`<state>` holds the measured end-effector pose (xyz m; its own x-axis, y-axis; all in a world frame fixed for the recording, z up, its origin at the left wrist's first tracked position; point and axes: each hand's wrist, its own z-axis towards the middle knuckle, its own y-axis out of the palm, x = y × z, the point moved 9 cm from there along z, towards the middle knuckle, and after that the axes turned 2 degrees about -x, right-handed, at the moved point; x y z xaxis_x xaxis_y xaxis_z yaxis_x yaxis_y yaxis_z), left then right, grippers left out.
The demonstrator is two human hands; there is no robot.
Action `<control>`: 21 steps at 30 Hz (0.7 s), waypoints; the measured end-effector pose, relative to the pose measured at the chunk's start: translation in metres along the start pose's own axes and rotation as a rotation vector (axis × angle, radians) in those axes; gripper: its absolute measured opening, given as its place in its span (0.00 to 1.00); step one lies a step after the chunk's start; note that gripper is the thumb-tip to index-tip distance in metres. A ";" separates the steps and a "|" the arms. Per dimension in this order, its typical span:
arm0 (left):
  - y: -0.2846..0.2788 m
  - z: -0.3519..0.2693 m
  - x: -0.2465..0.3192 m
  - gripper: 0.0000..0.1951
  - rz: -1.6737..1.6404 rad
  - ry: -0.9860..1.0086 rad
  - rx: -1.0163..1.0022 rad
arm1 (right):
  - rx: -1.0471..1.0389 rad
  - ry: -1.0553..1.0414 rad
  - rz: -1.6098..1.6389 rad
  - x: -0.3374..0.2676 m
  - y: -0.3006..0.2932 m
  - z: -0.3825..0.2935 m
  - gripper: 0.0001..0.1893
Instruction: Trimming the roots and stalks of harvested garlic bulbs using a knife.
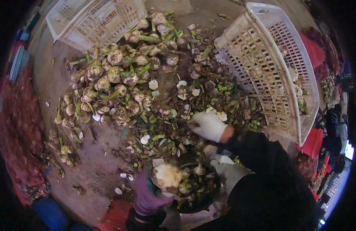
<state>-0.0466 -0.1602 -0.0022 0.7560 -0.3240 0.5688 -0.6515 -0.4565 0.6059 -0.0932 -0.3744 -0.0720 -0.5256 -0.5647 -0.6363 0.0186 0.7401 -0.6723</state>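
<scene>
My right hand, in a white glove, reaches over trimmed garlic stems and dry skins on the floor. It is blurred, and what its fingers hold, if anything, cannot be made out. In a stained pale glove, my left hand is at the left rim of a dark round basin. Garlic bulbs with green stubs fill that basin. The left fingers are hidden by the back of the glove. Beyond both hands lies a heap of garlic bulbs with cut stems.
A white plastic crate stands at the far left of the heap. Another slatted crate, holding some garlic, stands tilted in view at right. Red mesh sacks line the left side. A red object is near my left arm.
</scene>
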 end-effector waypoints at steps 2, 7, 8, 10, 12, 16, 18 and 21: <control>-0.003 0.001 0.025 0.26 0.367 0.130 0.039 | 0.017 -0.012 0.010 -0.010 -0.014 -0.012 0.14; -0.059 0.015 0.047 0.26 0.379 0.194 0.306 | -0.004 -0.191 0.121 -0.063 -0.002 -0.016 0.15; -0.063 0.018 0.051 0.26 0.377 0.202 0.323 | -0.007 -0.214 0.139 -0.073 -0.005 -0.019 0.15; -0.063 0.018 0.048 0.27 0.378 0.193 0.338 | -0.081 -0.321 0.115 -0.095 0.000 -0.037 0.16; -0.058 0.019 0.045 0.27 0.387 0.187 0.343 | -0.179 -0.400 0.095 -0.111 0.015 -0.052 0.16; -0.050 0.016 0.041 0.27 0.427 0.183 0.360 | -0.032 -0.302 0.030 -0.094 0.006 -0.042 0.15; -0.049 0.013 0.040 0.28 0.443 0.177 0.367 | -0.002 -0.241 0.008 -0.091 -0.006 -0.033 0.15; -0.048 0.003 0.044 0.28 0.493 0.168 0.391 | 0.018 -0.323 0.083 -0.096 -0.009 -0.022 0.17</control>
<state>0.0176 -0.1551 -0.0079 0.3331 -0.4530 0.8269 -0.8244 -0.5655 0.0223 -0.0613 -0.3189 0.0040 -0.2245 -0.5914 -0.7745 0.0663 0.7837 -0.6176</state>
